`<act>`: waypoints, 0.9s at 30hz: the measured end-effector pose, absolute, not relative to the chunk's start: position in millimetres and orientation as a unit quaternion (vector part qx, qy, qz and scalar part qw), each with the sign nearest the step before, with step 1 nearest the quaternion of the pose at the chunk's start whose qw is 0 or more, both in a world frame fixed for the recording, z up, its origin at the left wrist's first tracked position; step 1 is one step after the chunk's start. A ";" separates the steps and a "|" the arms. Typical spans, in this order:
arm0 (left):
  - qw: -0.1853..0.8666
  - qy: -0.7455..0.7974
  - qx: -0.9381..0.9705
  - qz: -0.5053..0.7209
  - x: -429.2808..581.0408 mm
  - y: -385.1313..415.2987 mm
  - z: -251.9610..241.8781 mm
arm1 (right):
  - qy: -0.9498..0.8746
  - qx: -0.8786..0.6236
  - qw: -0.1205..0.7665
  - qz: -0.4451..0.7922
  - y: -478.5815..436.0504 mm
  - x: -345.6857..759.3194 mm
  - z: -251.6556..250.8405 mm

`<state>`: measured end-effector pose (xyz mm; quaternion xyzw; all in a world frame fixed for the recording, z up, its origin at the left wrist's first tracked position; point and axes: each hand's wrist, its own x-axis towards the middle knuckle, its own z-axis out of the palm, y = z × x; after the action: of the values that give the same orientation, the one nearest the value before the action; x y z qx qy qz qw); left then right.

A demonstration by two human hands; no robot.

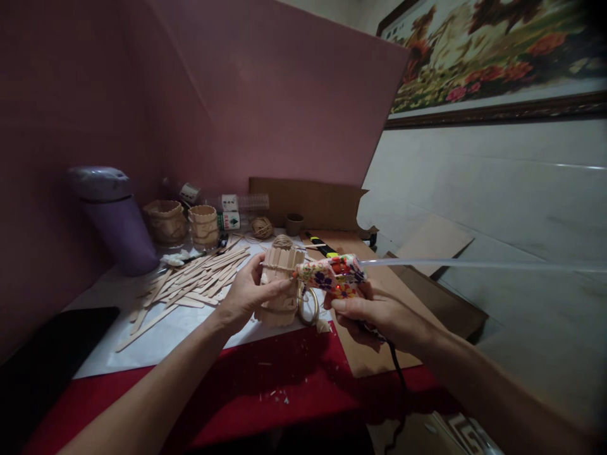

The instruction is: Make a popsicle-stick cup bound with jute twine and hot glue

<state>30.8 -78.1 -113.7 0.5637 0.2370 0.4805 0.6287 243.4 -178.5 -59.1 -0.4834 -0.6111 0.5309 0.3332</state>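
Your left hand (249,291) holds the little wooden cup (279,297) at the middle of the table's near half, with your thumb across its front. Your other left fingers are partly hidden behind it. Your right hand (374,316) is wrapped around the flowery glue gun (329,277), hiding most of its handle. The gun's tip is by the cup's right side, but you can't tell if they touch. The clear glue stick (450,263) pokes out to the right and gets cut off. The black cord (398,370) hangs down into the dark. A gold ring-shaped handle (309,306) peeks out just right of the cup; the rest is hard to see. The dark flat thing (57,347) at the near left is too dim to name. The white paper (107,357) ends just before you, at the red cloth (279,373). That cloth gives you some room, with tiny scraps on it. The flat sticks (199,281) crowd your left side, and cardboard (363,360) lies under your right hand.
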 end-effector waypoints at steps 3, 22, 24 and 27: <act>0.633 0.240 0.557 0.481 31.2 -78.7 -112.6 | -0.613 -0.490 0.330 0.525 -178.8 243.8 -60.0; 0.642 0.247 0.544 0.481 32.6 -80.1 -110.0 | -0.590 -0.495 0.367 0.523 -181.5 236.4 -55.5; 0.644 0.246 0.540 0.483 32.3 -79.8 -111.2 | -0.587 -0.489 0.382 0.520 -181.4 236.2 -56.0; 0.645 0.244 0.542 0.481 31.8 -78.2 -113.4 | -0.597 -0.471 0.389 0.520 -181.1 239.2 -60.2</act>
<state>31.8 -78.2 -113.4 0.5417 0.2440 0.4808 0.6448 239.2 -181.1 -60.2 -0.4712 -0.5974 0.5197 0.3886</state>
